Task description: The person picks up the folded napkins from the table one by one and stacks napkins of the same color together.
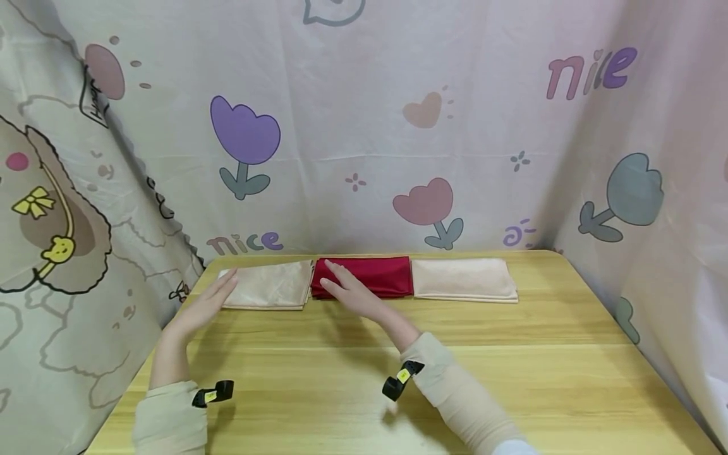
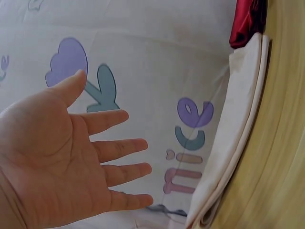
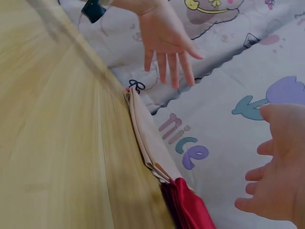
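Three folded cloths lie side by side along the back edge of the wooden table: a cream cloth (image 1: 267, 287) at left, a dark red cloth (image 1: 375, 278) in the middle and a pale pink-cream cloth (image 1: 463, 279) at right. My left hand (image 1: 205, 306) is raised by the left end of the cream cloth, palm turned inward, fingers straight and spread in the left wrist view. My right hand (image 1: 355, 294) hovers over the left part of the red cloth, its fingers extended. Both hands hold nothing.
A patterned curtain (image 1: 335, 126) with tulips, hearts and lettering hangs right behind the table (image 1: 318, 379), and more of it closes in both sides. Each sleeve carries a small black wrist camera (image 1: 213, 394).
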Demonstrator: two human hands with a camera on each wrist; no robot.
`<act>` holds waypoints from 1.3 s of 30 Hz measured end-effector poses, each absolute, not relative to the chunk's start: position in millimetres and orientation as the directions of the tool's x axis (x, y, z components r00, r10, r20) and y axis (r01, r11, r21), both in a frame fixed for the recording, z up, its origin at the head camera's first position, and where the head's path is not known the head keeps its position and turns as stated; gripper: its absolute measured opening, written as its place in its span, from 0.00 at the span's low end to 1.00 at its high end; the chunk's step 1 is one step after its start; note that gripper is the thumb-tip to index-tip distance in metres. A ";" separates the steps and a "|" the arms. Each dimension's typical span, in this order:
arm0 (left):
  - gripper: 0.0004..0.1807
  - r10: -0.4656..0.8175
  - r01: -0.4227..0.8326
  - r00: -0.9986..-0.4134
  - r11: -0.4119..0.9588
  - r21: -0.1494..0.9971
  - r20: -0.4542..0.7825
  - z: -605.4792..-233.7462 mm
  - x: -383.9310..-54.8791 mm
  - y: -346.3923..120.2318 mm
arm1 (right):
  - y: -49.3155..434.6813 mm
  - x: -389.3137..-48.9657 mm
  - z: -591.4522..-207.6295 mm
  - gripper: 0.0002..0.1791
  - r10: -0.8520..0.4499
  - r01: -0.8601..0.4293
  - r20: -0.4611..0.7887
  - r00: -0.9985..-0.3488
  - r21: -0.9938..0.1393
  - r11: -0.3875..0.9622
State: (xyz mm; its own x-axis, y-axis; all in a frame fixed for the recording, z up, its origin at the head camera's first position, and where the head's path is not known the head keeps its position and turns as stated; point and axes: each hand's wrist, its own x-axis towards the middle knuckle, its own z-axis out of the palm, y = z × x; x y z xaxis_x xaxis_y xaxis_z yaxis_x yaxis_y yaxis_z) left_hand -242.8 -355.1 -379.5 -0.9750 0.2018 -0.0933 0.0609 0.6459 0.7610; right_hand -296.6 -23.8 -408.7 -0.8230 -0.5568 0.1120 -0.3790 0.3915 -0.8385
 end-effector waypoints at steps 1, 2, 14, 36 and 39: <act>0.40 0.195 0.057 -0.976 0.646 0.761 -0.092 -380.7 -243.1 -358.1 | -26.0 -297.1 -409.6 0.35 -0.551 -0.349 0.100 -0.829 -0.861 0.370; 0.40 0.189 0.053 -0.978 0.642 0.765 -0.091 -381.9 -243.5 -361.1 | -28.0 -297.6 -410.7 0.35 -0.544 -0.314 0.081 -0.835 -0.883 0.350; 0.44 0.113 -0.038 -0.986 0.582 0.812 -0.127 -393.9 -250.9 -387.9 | -51.0 -309.2 -416.6 0.34 -0.515 0.032 -0.065 -0.855 -0.997 0.074; 0.49 -0.002 -0.163 -0.983 0.455 0.876 -0.182 -418.2 -273.6 -416.8 | -97.1 -328.0 -443.1 0.36 -0.586 0.422 -0.244 -0.773 -0.886 -0.189; 0.48 0.001 -0.176 -0.981 0.434 0.884 -0.196 -421.3 -276.3 -419.9 | -99.8 -327.3 -448.0 0.36 -0.589 0.452 -0.244 -0.771 -0.860 -0.236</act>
